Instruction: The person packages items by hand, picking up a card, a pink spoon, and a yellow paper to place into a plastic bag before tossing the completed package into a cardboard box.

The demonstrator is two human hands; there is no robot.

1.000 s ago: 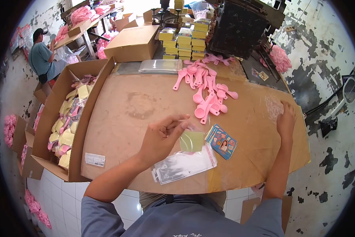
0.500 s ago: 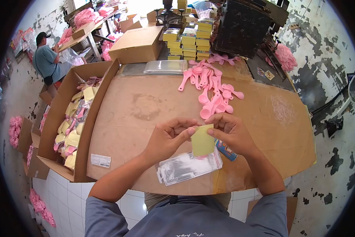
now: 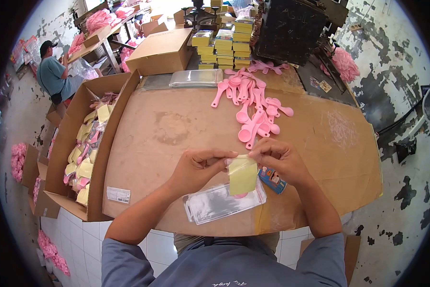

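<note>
Left hand [image 3: 198, 168] and right hand [image 3: 283, 160]: both pinching the top edge of one clear bag [image 3: 244, 160]. Bag hanging above plastic sleeves [image 3: 215, 204] on the counter [image 3: 150, 165]; yellow card [image 3: 243, 180] lying below the pinch, contents seemingly sitting inside

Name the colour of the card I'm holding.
The card is pale yellow, shown in the head view.

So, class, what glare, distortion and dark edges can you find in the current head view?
Head view: washed-out daylight at top centre; black, rounded corners; brown cardboard tabletop bowed at its near edge, apparently by the wide lens; white reflections on the flat clear plastic sleeves.
</note>
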